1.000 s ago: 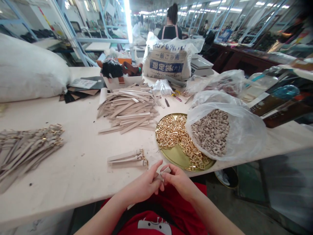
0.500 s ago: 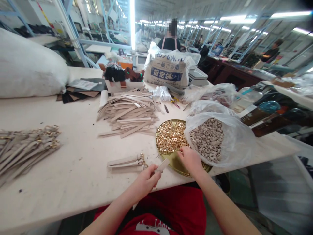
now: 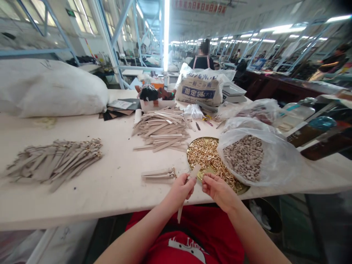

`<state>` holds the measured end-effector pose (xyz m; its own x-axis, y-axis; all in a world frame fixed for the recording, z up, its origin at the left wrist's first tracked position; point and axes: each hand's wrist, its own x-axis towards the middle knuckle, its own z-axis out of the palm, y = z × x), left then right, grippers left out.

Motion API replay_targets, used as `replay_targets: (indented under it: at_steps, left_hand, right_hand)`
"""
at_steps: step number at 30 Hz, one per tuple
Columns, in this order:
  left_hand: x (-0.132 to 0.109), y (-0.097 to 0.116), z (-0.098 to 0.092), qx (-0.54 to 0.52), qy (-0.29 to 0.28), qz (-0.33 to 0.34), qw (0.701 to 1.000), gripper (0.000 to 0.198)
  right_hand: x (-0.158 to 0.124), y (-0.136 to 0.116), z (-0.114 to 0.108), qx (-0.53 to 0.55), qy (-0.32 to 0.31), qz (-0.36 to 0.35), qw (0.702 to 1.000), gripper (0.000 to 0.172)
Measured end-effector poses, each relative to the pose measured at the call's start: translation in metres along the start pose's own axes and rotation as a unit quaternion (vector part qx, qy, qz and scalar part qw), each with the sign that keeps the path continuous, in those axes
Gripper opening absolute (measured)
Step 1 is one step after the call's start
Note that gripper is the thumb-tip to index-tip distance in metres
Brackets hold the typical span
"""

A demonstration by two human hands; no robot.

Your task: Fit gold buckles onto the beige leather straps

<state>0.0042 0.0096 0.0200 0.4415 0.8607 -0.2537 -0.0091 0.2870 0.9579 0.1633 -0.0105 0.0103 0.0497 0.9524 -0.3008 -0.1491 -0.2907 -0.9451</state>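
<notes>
My left hand [image 3: 182,189] is closed around a beige strap [image 3: 194,171], whose one end points up past the fingers and whose other end hangs below. Close beside it, my right hand [image 3: 217,189] pinches its thumb and fingertips together at the near rim of a round gold tray [image 3: 200,176]. Whatever is in that pinch is too small to make out. Small gold metal buckles [image 3: 203,152] fill much of the tray. Left of my hands lie a few straps with gold hardware [image 3: 159,174]. Behind them is a pile of plain beige straps [image 3: 165,126].
A clear plastic bag [image 3: 280,161] of small beige loops [image 3: 244,156] overlaps the tray's right side. Finished-looking straps [image 3: 57,157] are heaped at the left. A large white sack [image 3: 55,88], a printed bag [image 3: 199,88] and a box [image 3: 156,104] stand at the back. One person sits beyond.
My right hand has drawn back from over the tray toward my left hand. The left hand has lifted the strap nearer the tray, and the strap's upper end stands steeper. The view has turned left.
</notes>
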Motion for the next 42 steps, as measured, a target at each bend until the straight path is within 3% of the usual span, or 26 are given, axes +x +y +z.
replay_targets:
  at_steps: [2, 4, 7, 14, 19, 23, 28, 31, 34, 38, 42]
  left_hand:
    - [-0.004, 0.001, 0.004, 0.0, -0.007, 0.0, 1.0, 0.028]
    - [-0.011, 0.002, 0.005, 0.011, -0.009, -0.01, 1.0, 0.026]
    - [-0.025, 0.003, 0.007, 0.014, -0.007, -0.027, 1.0, 0.025]
    - [-0.043, 0.008, 0.016, 0.022, -0.022, -0.041, 0.999, 0.029]
    - [-0.035, 0.009, 0.019, 0.05, -0.014, -0.029, 0.998, 0.027]
    - [-0.024, 0.007, 0.022, 0.066, -0.042, -0.039, 0.996, 0.019]
    - [-0.01, 0.0, 0.022, 0.085, 0.015, -0.074, 0.994, 0.017]
    - [-0.003, -0.004, 0.019, 0.07, -0.001, -0.078, 0.994, 0.019]
    - [0.003, -0.005, 0.016, 0.047, -0.027, -0.096, 0.994, 0.019]
    - [0.007, -0.007, 0.012, 0.035, -0.054, -0.138, 0.988, 0.016]
    - [0.01, -0.006, 0.011, 0.015, -0.082, -0.173, 0.981, 0.013]
  right_hand:
    - [-0.019, 0.003, 0.016, 0.143, -0.039, 0.04, 0.988, 0.024]
    - [-0.032, 0.005, 0.025, 0.166, -0.063, 0.047, 0.983, 0.021]
    - [-0.042, 0.006, 0.026, 0.1, -0.072, 0.009, 0.992, 0.02]
    - [-0.049, 0.01, 0.019, -0.033, -0.016, -0.117, 0.992, 0.035]
    - [-0.052, 0.007, 0.019, -0.053, -0.032, -0.114, 0.992, 0.034]
    - [-0.046, 0.009, 0.017, -0.065, -0.052, -0.09, 0.992, 0.037]
    - [-0.029, 0.02, 0.009, -0.113, 0.028, -0.117, 0.986, 0.029]
    - [-0.019, 0.024, 0.005, -0.052, 0.05, -0.087, 0.994, 0.026]
    - [-0.008, 0.026, 0.0, 0.076, 0.088, -0.033, 0.993, 0.023]
    - [0.006, 0.03, -0.009, 0.24, 0.118, 0.048, 0.962, 0.026]
    - [0.013, 0.032, -0.015, 0.335, 0.112, 0.115, 0.929, 0.024]
